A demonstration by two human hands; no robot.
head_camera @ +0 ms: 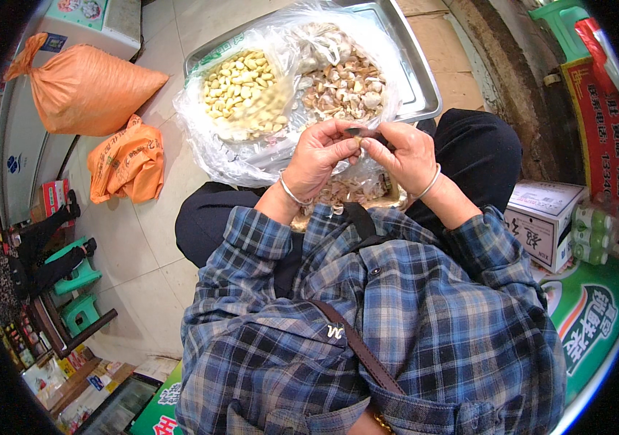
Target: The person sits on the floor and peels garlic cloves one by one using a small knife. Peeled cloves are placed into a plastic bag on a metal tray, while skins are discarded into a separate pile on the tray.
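Observation:
My left hand [323,155] and my right hand [404,155] meet above the lap, fingertips close together. Between them is a small pale piece, seemingly a garlic clove [359,140], pinched by my left thumb and finger, with my right thumb touching it. A small dark object [354,131], perhaps a blade, shows at the fingertips; which hand holds it I cannot tell. Beyond my hands, peeled garlic cloves [241,81] fill a clear plastic bag at the left. Unpeeled cloves and loose skins [344,89] lie in clear plastic at the right. More garlic skins [355,190] lie below my hands.
A metal tray [431,100] lies under the plastic. To the left stand a full orange woven sack [94,89] and a crumpled orange sack [130,163]. Another person's legs [62,272] are beside green stools [78,312] at the far left. A white carton [543,217] stands at the right.

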